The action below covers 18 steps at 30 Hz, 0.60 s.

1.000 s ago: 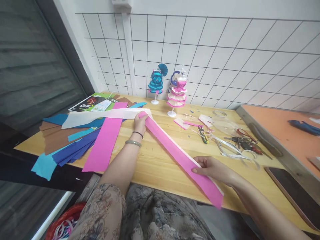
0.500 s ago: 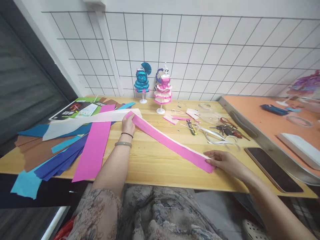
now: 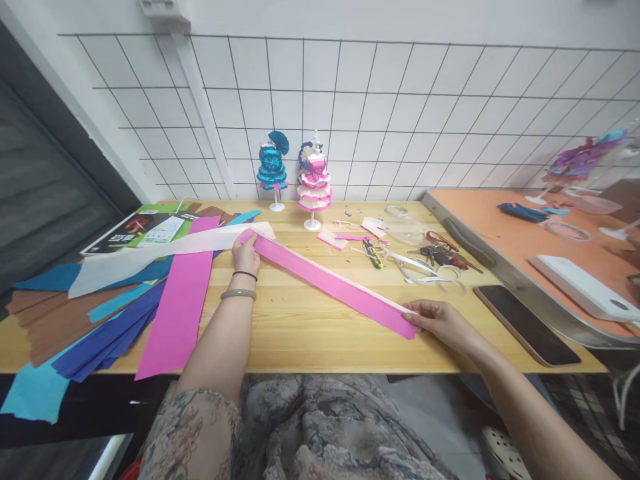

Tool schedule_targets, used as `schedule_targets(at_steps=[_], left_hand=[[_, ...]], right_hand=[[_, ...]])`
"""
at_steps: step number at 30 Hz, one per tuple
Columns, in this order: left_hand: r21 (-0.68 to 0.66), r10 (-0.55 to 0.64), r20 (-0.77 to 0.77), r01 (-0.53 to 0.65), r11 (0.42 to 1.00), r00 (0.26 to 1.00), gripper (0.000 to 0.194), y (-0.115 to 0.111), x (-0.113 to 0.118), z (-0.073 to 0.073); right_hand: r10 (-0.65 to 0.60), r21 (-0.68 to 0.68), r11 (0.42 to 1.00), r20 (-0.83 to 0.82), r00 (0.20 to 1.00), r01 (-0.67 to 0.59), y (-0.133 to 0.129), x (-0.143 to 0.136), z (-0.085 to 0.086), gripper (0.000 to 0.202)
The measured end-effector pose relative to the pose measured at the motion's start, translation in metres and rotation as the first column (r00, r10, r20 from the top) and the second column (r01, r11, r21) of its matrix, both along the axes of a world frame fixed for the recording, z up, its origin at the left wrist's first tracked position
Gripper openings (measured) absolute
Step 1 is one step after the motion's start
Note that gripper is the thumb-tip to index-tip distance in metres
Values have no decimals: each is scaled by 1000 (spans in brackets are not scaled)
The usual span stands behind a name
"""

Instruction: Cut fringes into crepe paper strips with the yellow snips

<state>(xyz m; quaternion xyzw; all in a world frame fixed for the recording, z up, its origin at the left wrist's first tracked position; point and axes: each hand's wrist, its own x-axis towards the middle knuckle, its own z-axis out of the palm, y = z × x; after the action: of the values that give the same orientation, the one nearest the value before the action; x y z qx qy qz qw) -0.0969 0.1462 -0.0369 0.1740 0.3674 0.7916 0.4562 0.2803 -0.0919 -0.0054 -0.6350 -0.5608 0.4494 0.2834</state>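
Note:
A long pink strip of crepe paper [image 3: 325, 277] with a white upper edge stretches slantwise over the wooden table. Its far left end is pinched in my left hand [image 3: 246, 255], thumb on top. At the near right end, my right hand [image 3: 434, 319] grips the strip between thumb and fingers. Just left of my left hand, a white paper strip [image 3: 195, 240] lies across a wider pink strip [image 3: 183, 303]. Behind the held strip stand a small dress form in a pink and white tiered dress [image 3: 315, 183] and one in a teal dress [image 3: 273, 170].
Blue, brown and turquoise paper strips [image 3: 107, 340] fan out at the left, some past the table edge. Cutters [image 3: 371, 253], keys [image 3: 434, 255], ribbon loops and paper scraps lie behind my right hand. A phone [image 3: 525, 325] rests beside an orange-topped surface [image 3: 480, 227].
The view has turned a little to the right, so the scene sits further left. Both hands keep hold of the pink strip, which looks straighter now.

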Motion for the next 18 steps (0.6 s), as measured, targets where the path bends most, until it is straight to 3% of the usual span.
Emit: schedule_targets(at_steps=[11,15,18], left_hand=[[37,-24,30,23,999,999,21,-8,0,5],[79,-113,15,112,991,993,23,-18,10,20],[103,-222,-21,223,969,975,33,-33,27,37]], right_hand=[[-3,-92,996,61,998,9,5,0,1,45],[-23,-94,995,141,990,37,8,2,6,51],[-78,-12,996,229,970,83,20,0,17,59]])
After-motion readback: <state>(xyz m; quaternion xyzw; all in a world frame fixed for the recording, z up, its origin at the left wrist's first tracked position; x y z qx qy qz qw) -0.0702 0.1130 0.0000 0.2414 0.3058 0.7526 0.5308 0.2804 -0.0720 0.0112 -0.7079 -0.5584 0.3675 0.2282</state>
